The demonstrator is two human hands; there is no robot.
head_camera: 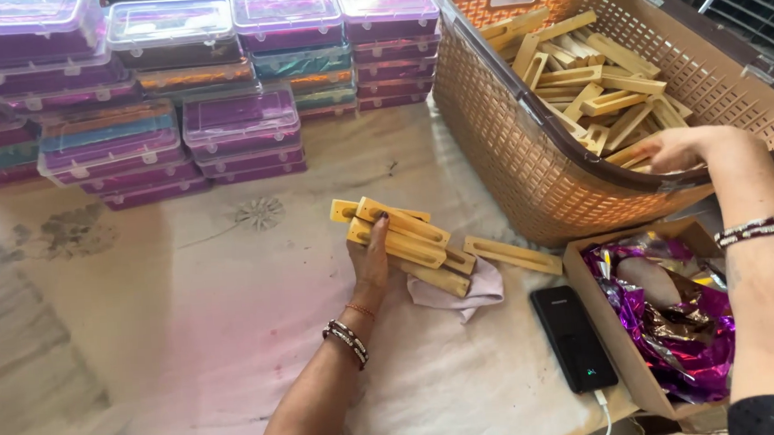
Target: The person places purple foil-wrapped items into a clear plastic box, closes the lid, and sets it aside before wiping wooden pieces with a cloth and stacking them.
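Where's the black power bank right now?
In the head view the black power bank lies flat on the cloth at lower right, beside the cardboard box of purple foil, below the brown basket, with a white cable plugged in.

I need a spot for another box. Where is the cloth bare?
Bare cloth lies left of the left hand, below the stacked boxes. It is crowded to the right: wooden pieces, basket with the right hand inside, phone, foil carton.

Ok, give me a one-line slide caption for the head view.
Left hand grips a bundle of wooden sticks while right hand reaches into a basket of more.
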